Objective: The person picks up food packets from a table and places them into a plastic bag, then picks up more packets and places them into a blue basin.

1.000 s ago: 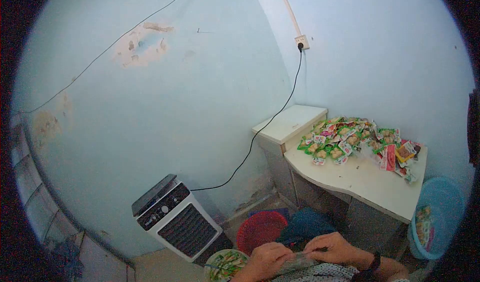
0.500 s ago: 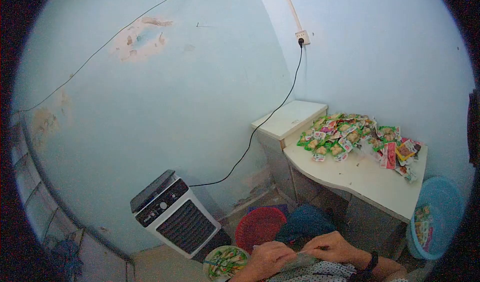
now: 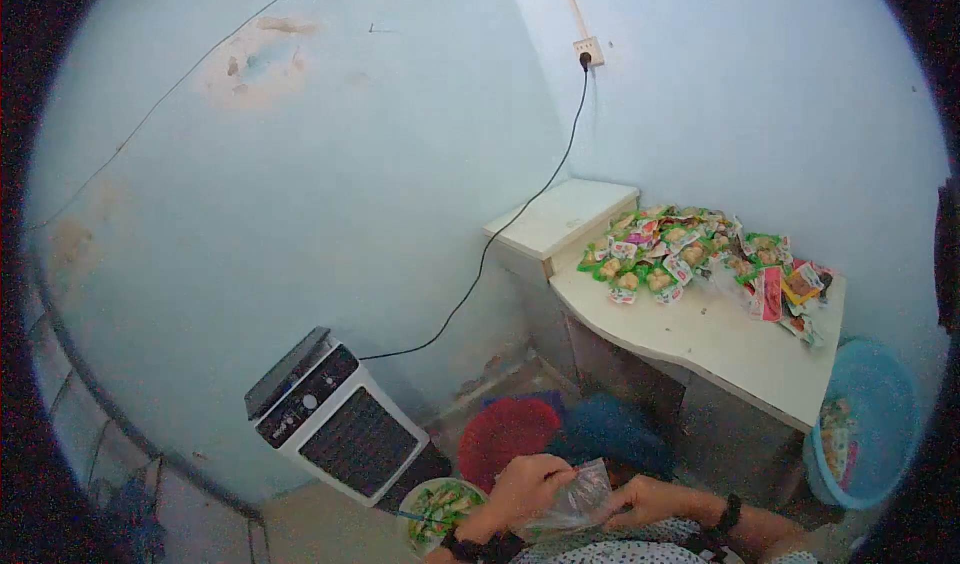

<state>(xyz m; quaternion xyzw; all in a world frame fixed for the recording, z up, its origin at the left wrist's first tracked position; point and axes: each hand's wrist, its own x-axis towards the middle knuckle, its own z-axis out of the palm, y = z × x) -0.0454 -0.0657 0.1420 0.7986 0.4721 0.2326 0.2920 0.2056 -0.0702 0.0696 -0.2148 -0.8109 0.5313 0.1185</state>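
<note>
Low in the view, a clear plastic bag (image 3: 582,497) is stretched between my two hands in front of a dotted garment. My left hand (image 3: 528,489) pinches its left side near the top edge. On the other side my right hand (image 3: 648,502) grips the bag with thumb and fingers closed. What lies in the bag, if anything, I cannot make out. Just left of my left hand stands a pale round container (image 3: 414,534) holding several green packets (image 3: 447,509).
A pile of small food packets (image 3: 665,254) lies on the white desk (image 3: 690,339). A blue tub (image 3: 880,414) with packets stands at right. Ahead are a red basin (image 3: 507,436) and a dark blue object (image 3: 615,434). An air cooler (image 3: 345,419) stands left, its cord (image 3: 480,264) running to the wall socket.
The clear bag has come up into plain sight between my hands, which have turned and parted slightly. The whole scene has shifted a little up and left with my head.
</note>
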